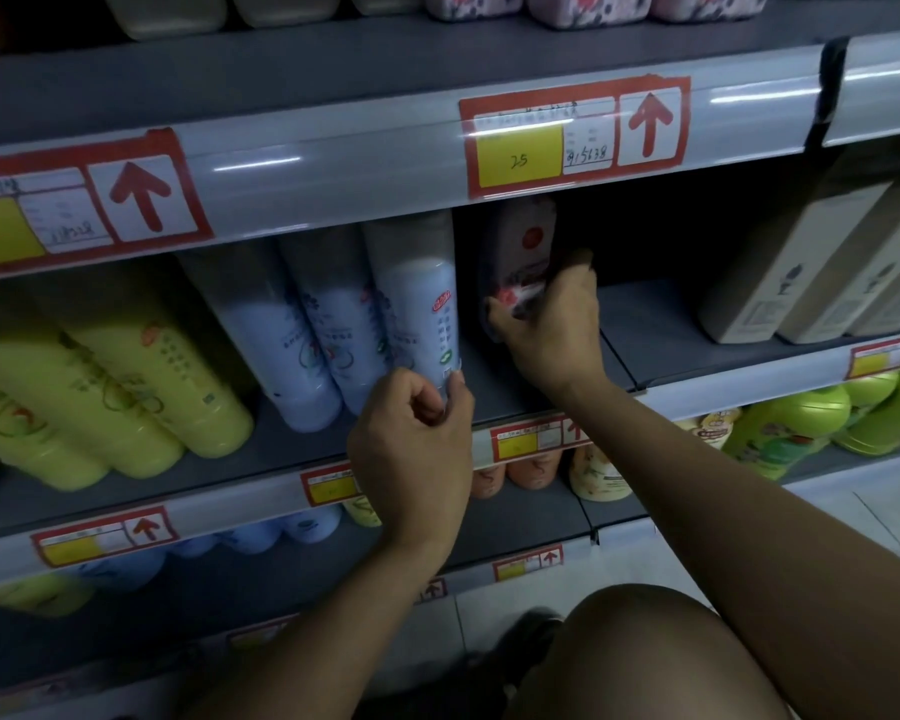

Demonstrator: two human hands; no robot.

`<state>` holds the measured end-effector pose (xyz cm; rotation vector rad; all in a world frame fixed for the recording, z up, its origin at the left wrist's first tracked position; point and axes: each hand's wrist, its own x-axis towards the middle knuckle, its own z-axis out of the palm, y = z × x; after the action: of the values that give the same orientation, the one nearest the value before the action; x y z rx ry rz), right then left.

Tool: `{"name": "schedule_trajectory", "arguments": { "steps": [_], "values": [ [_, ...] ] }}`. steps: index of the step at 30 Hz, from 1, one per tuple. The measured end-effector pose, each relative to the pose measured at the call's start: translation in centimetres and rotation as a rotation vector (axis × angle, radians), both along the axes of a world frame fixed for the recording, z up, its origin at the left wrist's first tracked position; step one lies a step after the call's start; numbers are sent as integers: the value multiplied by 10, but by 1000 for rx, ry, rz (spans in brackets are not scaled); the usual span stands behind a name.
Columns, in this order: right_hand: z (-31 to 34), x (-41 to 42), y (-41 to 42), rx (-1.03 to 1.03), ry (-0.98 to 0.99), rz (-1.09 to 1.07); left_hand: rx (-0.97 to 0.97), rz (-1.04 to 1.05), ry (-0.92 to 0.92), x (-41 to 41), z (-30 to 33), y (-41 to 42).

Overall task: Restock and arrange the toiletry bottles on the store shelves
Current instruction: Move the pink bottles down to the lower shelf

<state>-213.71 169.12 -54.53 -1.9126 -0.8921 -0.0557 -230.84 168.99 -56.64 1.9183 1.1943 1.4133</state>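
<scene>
The middle shelf (645, 330) is partly stocked. At its left stand yellow bottles (126, 387), then a row of pale blue bottles (302, 345), all leaning back with their tops under the price rail (385, 163) above. To the right of the blue row the shelf is bare as far as the beige boxes (801, 262) at the far right, so this gap looks like the stretch left to fill.

The right hand (552, 324) reaches into that gap and pinches a dark bottle with a red-and-white label (523, 252), fingers curled round its lower end. That bottle stands roughly upright, long axis running up and slightly back, top hidden in shadow behind the rail (whether its base already sits on the shelf I cannot tell). Its label faces outward, toward the aisle.

The left hand (411, 433) has its fingers curled and its thumb and fingertips pinching the bottom edge of the nearest blue bottle (422, 309), just beside the dark one; that bottle also stands tall, label forward, tilted like its neighbours.

By my judgement the work is in its middle: one dark bottle going in, more room behind and beside it.
</scene>
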Motion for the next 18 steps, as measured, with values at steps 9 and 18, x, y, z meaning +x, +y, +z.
{"name": "schedule_trajectory", "arguments": {
  "steps": [9,18],
  "values": [
    [3,4,11,-46,61,-5,-8,6,42,-2,3,-4],
    [6,0,12,-87,93,-2,-33,8,68,-4,11,-7]
  ]
}}
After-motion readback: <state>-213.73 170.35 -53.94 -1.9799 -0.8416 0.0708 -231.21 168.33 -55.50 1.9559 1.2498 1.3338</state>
